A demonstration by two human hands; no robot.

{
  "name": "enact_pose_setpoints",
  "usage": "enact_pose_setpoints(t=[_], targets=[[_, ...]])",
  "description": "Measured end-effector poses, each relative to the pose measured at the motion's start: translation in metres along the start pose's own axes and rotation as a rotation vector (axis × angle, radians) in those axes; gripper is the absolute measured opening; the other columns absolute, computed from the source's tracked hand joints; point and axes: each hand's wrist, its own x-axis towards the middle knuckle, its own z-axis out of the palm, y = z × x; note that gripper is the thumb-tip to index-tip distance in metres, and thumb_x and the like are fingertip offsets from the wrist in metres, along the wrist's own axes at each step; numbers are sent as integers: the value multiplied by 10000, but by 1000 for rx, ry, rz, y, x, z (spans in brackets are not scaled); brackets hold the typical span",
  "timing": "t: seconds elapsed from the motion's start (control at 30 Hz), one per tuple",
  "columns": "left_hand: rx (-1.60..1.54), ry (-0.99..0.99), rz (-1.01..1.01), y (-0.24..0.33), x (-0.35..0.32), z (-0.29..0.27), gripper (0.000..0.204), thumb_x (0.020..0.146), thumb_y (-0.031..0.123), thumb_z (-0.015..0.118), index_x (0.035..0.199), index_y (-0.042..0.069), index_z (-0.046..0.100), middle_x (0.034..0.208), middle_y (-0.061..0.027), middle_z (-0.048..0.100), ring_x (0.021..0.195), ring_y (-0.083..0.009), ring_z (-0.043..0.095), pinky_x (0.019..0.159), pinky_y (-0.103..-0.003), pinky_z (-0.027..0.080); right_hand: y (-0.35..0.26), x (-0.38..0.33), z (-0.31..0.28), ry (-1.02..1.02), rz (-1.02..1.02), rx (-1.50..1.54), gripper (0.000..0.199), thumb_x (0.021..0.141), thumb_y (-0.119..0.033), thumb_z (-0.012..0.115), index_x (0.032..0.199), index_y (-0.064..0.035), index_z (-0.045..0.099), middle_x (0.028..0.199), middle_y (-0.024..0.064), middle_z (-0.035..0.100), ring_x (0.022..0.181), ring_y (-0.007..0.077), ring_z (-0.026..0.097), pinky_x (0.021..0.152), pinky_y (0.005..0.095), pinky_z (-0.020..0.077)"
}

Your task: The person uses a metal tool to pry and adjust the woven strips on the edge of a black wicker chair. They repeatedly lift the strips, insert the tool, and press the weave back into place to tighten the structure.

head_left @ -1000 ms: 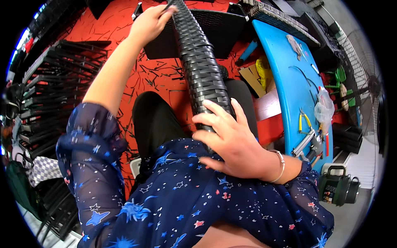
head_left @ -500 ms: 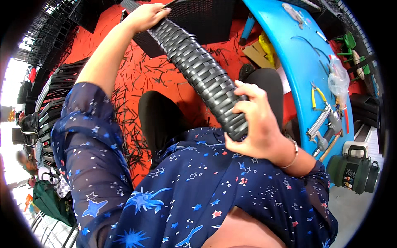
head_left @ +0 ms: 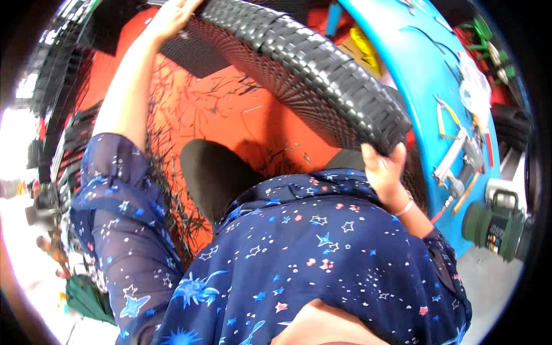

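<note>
A black woven wicker piece [head_left: 313, 57], like a furniture panel with a thick rounded edge, is held up at a slant in front of me. My left hand [head_left: 171, 22] is closed round its far left end; part of that grip is cut off by the dark upper rim. At its near right corner, my right hand [head_left: 386, 172] grips from below, with the thumb and a finger showing against the weave and the other fingers hidden. The woven flat side hangs down below the thick edge, facing my knees.
A blue table [head_left: 425, 86] stands on the right, bearing yellow-handled pliers [head_left: 448, 112], an air tool [head_left: 472, 155] and a plastic bag [head_left: 475, 86]. Black strip scraps litter the red floor [head_left: 201, 103]. A dark green jug [head_left: 494, 230] stands beyond the table's near end.
The wicker piece has swung right and turned, so its flat woven side now shows. My right hand has moved right from the edge's top to its lower corner. My left hand shifted slightly left.
</note>
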Motion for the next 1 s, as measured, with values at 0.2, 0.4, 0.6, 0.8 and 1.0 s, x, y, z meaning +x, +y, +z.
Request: enact_pose_setpoints(t=[0.2,0.4,0.6,0.8,1.0], targets=[[-70,1,76,-7,73,-2,372,1087,406,469,1264,147,669,841,13,594,589,-117,573,530,-289,547,30,2,10,272,-1,253,292,919,-83,776,1182,-1,679,1116,17,709,983,109,645,899,295,513],[612,-143,346,-64,156,-48,475,1050,486,403,1384,230,625,1234,-145,702,1152,-267,667,967,-388,507,36,0,-2,33,-152,-48,336,817,-132,866,1101,-42,709,1084,50,728,981,179,685,893,340,536],[184,-23,-102,-103,139,-164,481,1060,459,421,1379,174,642,1334,-33,655,1236,-166,576,1106,-296,367,58,-14,-6,-171,-519,-771,251,843,-324,805,1051,-194,751,1044,-17,726,991,200,689,907,380,512],[378,-147,112,-100,126,-179,407,1088,338,457,1177,-12,644,1159,-63,665,1129,-169,592,1067,-280,386,49,-14,-11,-188,-556,-808,230,842,-276,788,1034,-154,748,1026,11,718,953,214,691,860,376,535],[432,11,68,-131,22,-183,432,1102,368,449,1076,-17,643,986,-56,644,979,-154,583,956,-294,439,31,1,-25,-125,-370,-483,261,726,-174,907,907,-94,737,918,59,718,808,259,701,741,362,542]])
